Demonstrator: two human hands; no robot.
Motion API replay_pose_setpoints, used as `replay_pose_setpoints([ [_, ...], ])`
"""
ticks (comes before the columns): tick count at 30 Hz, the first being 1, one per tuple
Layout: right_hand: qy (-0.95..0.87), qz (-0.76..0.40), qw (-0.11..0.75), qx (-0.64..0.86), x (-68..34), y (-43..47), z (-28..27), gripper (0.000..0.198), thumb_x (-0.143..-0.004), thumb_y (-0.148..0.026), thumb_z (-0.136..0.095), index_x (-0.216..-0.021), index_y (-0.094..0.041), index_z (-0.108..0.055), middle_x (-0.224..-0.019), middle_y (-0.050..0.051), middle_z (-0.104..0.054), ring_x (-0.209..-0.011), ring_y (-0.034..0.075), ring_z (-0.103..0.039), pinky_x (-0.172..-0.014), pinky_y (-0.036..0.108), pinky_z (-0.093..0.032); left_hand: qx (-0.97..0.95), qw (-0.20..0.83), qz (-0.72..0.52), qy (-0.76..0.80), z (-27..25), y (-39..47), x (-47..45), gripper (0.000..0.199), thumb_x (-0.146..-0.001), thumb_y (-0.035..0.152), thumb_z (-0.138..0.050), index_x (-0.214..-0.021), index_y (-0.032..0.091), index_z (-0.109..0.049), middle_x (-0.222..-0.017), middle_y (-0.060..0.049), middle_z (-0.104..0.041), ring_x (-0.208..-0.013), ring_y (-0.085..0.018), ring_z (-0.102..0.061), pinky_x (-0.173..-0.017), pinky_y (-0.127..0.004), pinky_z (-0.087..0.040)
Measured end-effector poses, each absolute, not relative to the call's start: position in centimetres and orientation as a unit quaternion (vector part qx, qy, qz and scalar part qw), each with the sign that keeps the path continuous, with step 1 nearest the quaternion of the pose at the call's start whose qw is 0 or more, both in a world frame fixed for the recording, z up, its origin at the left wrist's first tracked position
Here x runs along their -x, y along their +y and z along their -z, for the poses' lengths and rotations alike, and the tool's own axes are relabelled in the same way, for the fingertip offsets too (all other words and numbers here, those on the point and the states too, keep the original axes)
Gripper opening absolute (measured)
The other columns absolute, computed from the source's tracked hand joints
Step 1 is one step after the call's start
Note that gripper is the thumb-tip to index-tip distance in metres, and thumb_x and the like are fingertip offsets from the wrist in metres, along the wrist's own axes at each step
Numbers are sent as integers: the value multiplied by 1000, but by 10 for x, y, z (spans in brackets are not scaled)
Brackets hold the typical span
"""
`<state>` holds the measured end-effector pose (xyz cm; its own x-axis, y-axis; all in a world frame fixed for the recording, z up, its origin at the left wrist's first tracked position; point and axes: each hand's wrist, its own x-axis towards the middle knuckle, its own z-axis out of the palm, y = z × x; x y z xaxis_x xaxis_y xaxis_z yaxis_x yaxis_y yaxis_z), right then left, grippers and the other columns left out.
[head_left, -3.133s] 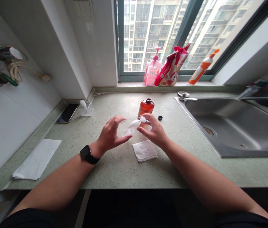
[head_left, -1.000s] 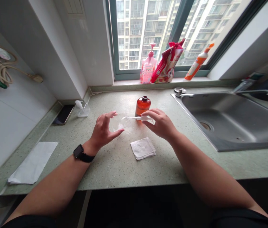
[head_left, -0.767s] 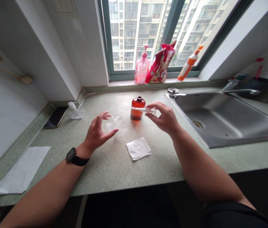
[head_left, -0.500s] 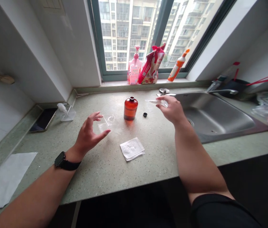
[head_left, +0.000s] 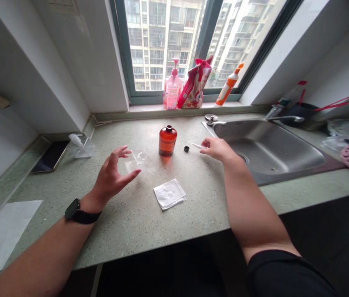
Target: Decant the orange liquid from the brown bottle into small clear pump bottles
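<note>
My left hand (head_left: 111, 175) curves in a C around a clear square bottle (head_left: 135, 163), thumb at its front and fingers at its back edge. The bottle's round neck shows, with no cap on it. My right hand (head_left: 216, 148) pinches a slender white and clear piece (head_left: 196, 145) low over the counter; its far end is partly hidden by the fingers. Between the hands stands an amber bottle (head_left: 167, 142), uncapped, with reddish-brown liquid inside. Near the right hand lies a small black cap (head_left: 186, 149). A folded white tissue (head_left: 170, 194) rests in front of the amber bottle.
A clear pump bottle (head_left: 81, 146) and a phone (head_left: 50, 156) lie to the left, a white sheet (head_left: 7, 235) nearer. On the right is a steel sink (head_left: 273, 152) with its faucet (head_left: 288, 119). A pink pump bottle (head_left: 172, 90), red bag (head_left: 195, 84) and orange bottle (head_left: 227, 86) line the sill.
My right hand has moved down and slightly left, bringing the slender piece close to the counter beside the black cap. My left hand keeps its place around the clear bottle.
</note>
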<state>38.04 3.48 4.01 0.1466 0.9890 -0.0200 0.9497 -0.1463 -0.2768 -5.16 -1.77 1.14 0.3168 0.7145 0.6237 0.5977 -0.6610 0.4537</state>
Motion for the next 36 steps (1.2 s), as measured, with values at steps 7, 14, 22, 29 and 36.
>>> replay_pose_setpoints([
  [7,-668,-149,66,726,-378,27,-48,24,-78,-38,-87,-93,-24,-73,-103,6,-79,-92,24,-72,-74,32,-52,-812,72,-416,404,-11,-17,52,80,-91,57,-81,-155,26,-43,-138,-14,-72,-117,-31,-75,-109,-55,-61],
  [14,-676,-169,32,717,-375,26,-50,22,-79,-36,-84,-91,-23,-72,-102,7,-79,-87,23,-71,-69,33,-49,-812,72,-417,403,-11,-18,51,79,-91,54,-83,-154,25,-45,-136,-13,-73,-117,-30,-75,-109,-54,-61],
  [22,-676,-180,11,714,-374,27,-49,22,-80,-38,-83,-93,-23,-73,-101,7,-80,-87,23,-72,-69,32,-49,-818,84,-405,400,-11,-18,51,79,-91,54,-82,-155,25,-44,-136,-13,-72,-116,-30,-75,-108,-54,-61],
  [29,-670,-188,3,718,-370,29,-47,24,-77,-37,-85,-96,-24,-75,-102,6,-82,-88,24,-74,-67,30,-50,-819,86,-401,400,-11,-18,50,78,-92,54,-81,-155,26,-44,-136,-13,-72,-117,-30,-75,-109,-55,-61],
  [36,-669,-198,6,717,-370,30,-42,41,-77,-36,-86,-114,-22,-76,-114,9,-82,-96,26,-77,-75,32,-54,-821,86,-397,401,-11,-18,51,79,-92,54,-81,-156,25,-43,-136,-14,-72,-116,-30,-75,-109,-55,-60],
])
